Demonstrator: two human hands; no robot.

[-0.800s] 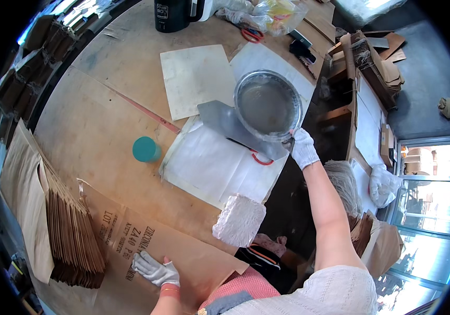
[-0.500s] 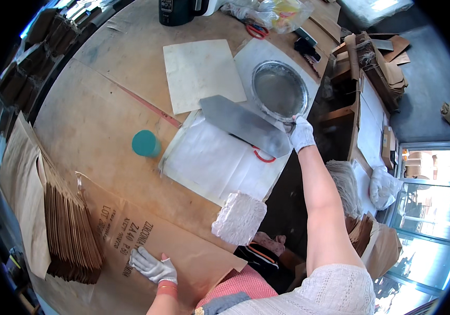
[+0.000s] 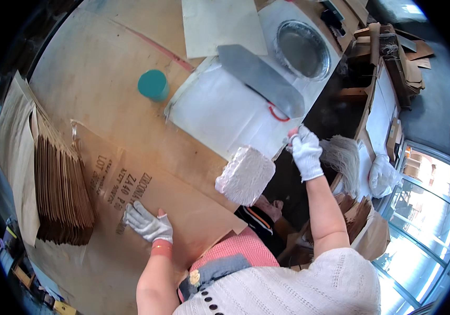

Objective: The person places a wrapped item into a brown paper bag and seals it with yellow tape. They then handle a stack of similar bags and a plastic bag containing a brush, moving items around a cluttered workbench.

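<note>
you're seemingly steadying the brown sack (image 3: 193,210) with your spread left hand (image 3: 149,221), likely needing even pressure next, your right hand (image 3: 306,152) unclear in grip.

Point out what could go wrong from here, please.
The white block sits at the edge of the table, so the right hand might knock it off in passing. The round pan also stands near an edge and could tip if bumped. The metal sheet has one end close to that hand; if sharp, it might scrape.
</note>
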